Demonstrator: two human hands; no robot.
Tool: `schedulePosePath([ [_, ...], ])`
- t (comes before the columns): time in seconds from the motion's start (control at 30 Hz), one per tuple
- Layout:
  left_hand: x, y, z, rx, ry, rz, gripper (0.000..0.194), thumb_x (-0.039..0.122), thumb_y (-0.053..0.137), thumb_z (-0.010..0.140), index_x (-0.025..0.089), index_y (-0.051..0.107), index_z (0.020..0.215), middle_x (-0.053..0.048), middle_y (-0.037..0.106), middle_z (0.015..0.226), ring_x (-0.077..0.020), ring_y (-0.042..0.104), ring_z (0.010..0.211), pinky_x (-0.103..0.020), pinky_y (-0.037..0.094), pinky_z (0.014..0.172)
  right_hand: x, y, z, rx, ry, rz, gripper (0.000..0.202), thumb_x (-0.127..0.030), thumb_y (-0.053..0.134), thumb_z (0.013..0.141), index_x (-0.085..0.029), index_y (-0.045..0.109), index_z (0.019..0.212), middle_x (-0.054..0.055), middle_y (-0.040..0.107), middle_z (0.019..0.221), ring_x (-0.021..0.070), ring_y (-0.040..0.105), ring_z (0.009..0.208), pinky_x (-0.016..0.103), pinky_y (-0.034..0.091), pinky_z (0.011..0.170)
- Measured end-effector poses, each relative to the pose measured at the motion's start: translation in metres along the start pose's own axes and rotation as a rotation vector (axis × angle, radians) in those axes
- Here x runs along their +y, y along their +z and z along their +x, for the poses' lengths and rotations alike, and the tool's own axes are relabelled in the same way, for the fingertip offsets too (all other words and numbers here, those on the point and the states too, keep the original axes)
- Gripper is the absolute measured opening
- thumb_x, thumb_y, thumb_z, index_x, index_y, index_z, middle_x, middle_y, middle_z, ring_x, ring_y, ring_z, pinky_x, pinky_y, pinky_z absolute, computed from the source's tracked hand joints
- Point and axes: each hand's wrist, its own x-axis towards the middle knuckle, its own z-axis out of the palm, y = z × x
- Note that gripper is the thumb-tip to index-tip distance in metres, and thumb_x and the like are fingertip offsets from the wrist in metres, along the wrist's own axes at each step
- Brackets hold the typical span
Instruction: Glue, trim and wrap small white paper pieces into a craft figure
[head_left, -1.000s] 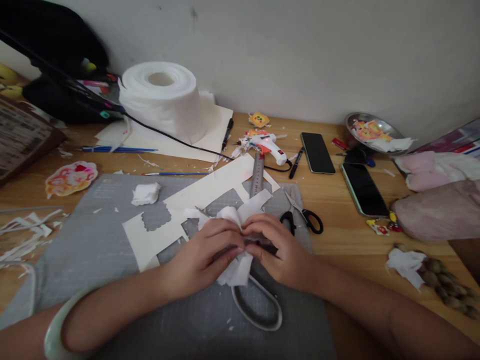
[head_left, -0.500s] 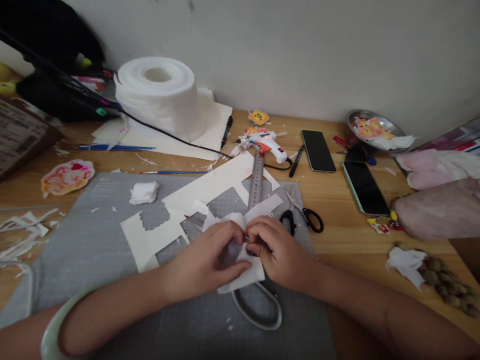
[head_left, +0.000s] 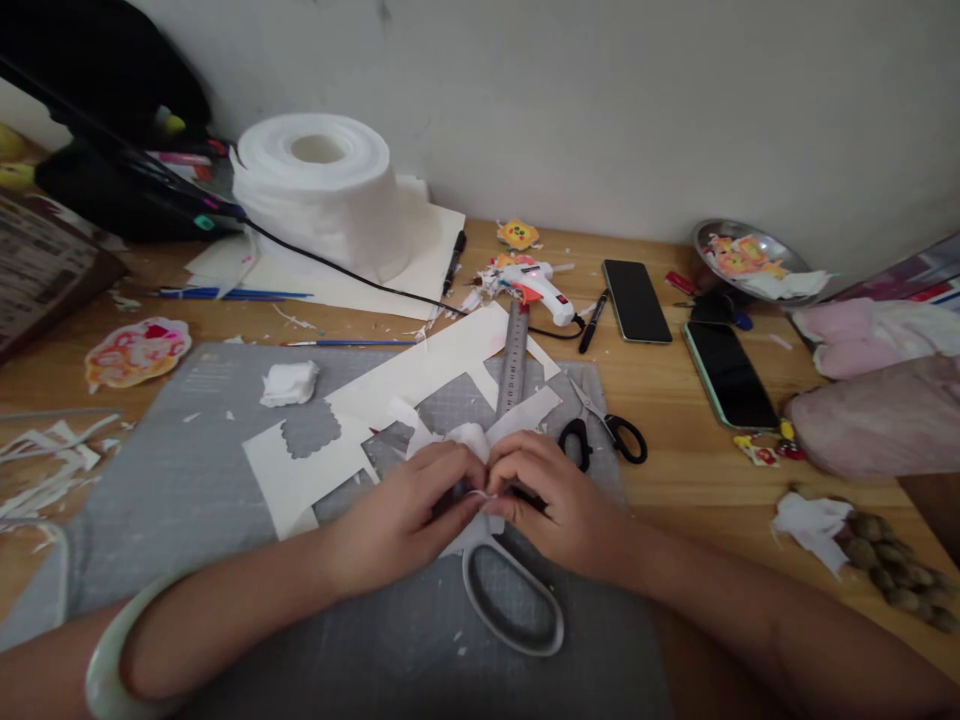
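Note:
In the middle, my left hand [head_left: 420, 505] and my right hand [head_left: 551, 495] meet over the grey cutting mat [head_left: 360, 650]. Both are closed, thumbs against fingertips, pinching a small piece of white tissue [head_left: 459, 543] between them. Most of that piece is hidden by my fingers. Behind the hands lie more white tissue [head_left: 469, 437] and a cut sheet of white card [head_left: 405, 380] with a scalloped hole. Just below the fingers, a large grey scissors handle [head_left: 551, 625] rests on the mat; its blades are covered. Black-handled scissors [head_left: 626, 438] lie right of my right hand.
A thick white tissue roll [head_left: 322, 220] stands at the back left. Further items are a steel ruler [head_left: 514, 355], a corded glue gun [head_left: 551, 300], two phones [head_left: 637, 300], a metal bowl [head_left: 709, 240] of paper cutouts and a folded white wad [head_left: 289, 383].
My left thumb has come up against its fingers, closing the gap between both hands. The tissue flap that hung out below has been drawn in, uncovering more of the grey scissors handle.

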Motion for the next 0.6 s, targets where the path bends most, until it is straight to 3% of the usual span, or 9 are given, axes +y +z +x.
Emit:
schedulePosePath([
  [0.27, 0.0022, -0.0005, 0.0021, -0.031, 0.092, -0.016, 0.011, 0.014, 0.037, 0.086, 0.019, 0.046, 0.082, 0.0, 0.052, 0.08, -0.013, 0.048, 0.078, -0.023, 0.037, 0.071, 0.002, 0.0008, 0.0011, -0.028, -0.009, 0.056, 0.016, -0.021, 0.045, 0.084, -0.019, 0.039, 0.069, 0.002, 0.048, 0.077, 0.0142, 0.045, 0.077, 0.029, 0.036, 0.073],
  [0.6, 0.0038, 0.0017, 0.004, 0.004, 0.076, -0.067, 0.012, 0.017, 0.035, 0.086, 0.018, 0.044, 0.078, -0.002, 0.051, 0.077, -0.0147, 0.048, 0.073, -0.026, 0.038, 0.068, 0.0052, 0.0058, -0.0007, 0.113, 0.113, 0.407, 0.026, -0.035, 0.047, 0.083, -0.019, 0.039, 0.065, 0.0, 0.043, 0.07, 0.012, 0.041, 0.067, 0.025, 0.034, 0.063],
])
